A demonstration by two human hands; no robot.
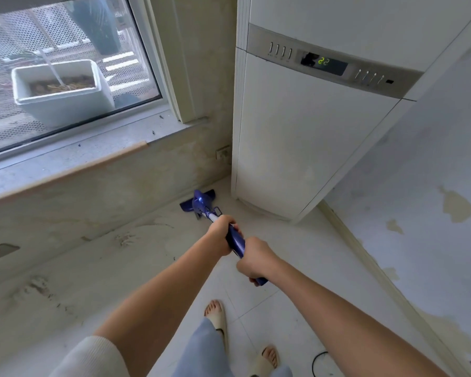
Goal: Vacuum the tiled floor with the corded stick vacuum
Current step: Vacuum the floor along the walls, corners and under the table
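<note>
A blue stick vacuum (235, 242) points away from me toward the corner. Its floor head (199, 200) lies on the pale tiled floor (278, 240) against the wall under the window sill, just left of a tall white unit. My left hand (222, 236) grips the tube where the white shaft meets the blue body. My right hand (253, 261) grips the blue handle closer to me. A short piece of black cord (317, 361) lies on the tiles at the bottom right.
A tall white floor-standing air conditioner (305, 137) showing 22 fills the corner. The window sill (65, 161) runs along the left wall. A peeling wall (433, 213) closes the right side. My feet in pale slippers (219, 318) stand on the tiles.
</note>
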